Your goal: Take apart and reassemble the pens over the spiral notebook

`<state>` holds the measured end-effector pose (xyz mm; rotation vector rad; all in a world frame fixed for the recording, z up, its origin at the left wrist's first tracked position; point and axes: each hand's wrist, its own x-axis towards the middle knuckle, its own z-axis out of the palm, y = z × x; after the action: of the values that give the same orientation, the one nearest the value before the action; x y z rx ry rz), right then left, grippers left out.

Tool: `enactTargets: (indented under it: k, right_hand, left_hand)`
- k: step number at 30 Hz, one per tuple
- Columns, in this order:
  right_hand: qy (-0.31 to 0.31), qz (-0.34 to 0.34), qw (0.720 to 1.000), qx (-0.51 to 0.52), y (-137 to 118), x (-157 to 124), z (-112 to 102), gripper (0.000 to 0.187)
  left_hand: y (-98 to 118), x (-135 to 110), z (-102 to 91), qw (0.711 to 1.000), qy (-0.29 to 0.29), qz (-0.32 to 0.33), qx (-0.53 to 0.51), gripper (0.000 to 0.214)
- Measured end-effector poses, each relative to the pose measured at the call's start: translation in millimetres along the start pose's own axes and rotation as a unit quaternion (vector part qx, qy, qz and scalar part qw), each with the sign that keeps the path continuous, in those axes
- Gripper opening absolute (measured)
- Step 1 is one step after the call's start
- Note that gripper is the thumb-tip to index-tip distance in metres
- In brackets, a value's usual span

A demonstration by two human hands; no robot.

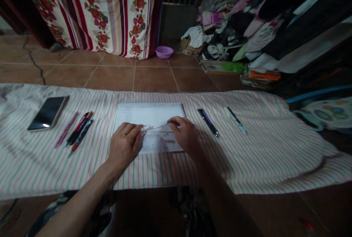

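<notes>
My left hand point(125, 139) is closed around a whitish pen barrel point(147, 128) above an open spiral notebook point(154, 109). Between the thumb and fingertips of my right hand point(183, 132) is the far end of a thin pen refill point(160, 126). This refill lines up with the barrel's right end; whether its tip is inside I cannot tell. Below the hands, the notebook page lies in shadow, with its wire spiral at the upper right. Right of my right hand lie a dark pen with a purple part point(208, 122) and a pale green and black pen point(235, 119).
A striped cloth point(264, 156) covers the low table. At the left lie a phone point(48, 113), a purple pen point(66, 130) and several other pens point(79, 132). Beyond the table are a purple basin point(164, 52), a floral curtain point(112, 13) and heaped clothes point(220, 20).
</notes>
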<state>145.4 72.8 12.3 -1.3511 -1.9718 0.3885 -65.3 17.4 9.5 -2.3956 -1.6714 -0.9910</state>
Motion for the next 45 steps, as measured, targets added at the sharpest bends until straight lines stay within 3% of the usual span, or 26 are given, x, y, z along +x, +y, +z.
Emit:
enactTargets:
  k: [9,16,26,30,35,40,45]
  right_hand:
    - [-0.011,0.078,0.990,0.120,-4.3,1.7,-1.0,0.012]
    - [-0.004,0.071,0.988,0.139,-5.3,2.6,-2.2,0.013]
    - [0.066,0.004,0.996,0.066,-6.9,2.9,-2.6,0.016]
    - [0.093,-0.006,0.994,0.062,-9.4,4.3,-3.9,0.017]
    - [0.137,0.018,0.987,0.081,-13.7,6.0,-7.6,0.014]
    - [0.176,0.081,0.971,0.138,-11.9,6.4,-15.7,0.017]
    - [0.205,0.133,0.949,0.198,-8.8,7.0,-23.3,0.019]
  left_hand:
    - [-3.2,9.7,4.1,0.984,0.103,-0.050,-0.135,0.015]
    - [3.2,12.1,4.6,0.969,0.093,-0.072,-0.217,0.018]
    - [4.9,10.9,10.0,0.968,0.098,-0.065,-0.221,0.022]
    - [6.5,11.5,11.4,0.973,0.100,-0.068,-0.198,0.021]
    - [3.4,11.6,9.3,0.989,0.103,-0.043,-0.093,0.021]
    - [2.4,12.6,7.9,0.998,0.052,-0.021,0.025,0.022]
    - [3.2,12.1,11.3,0.998,0.014,-0.044,0.049,0.023]
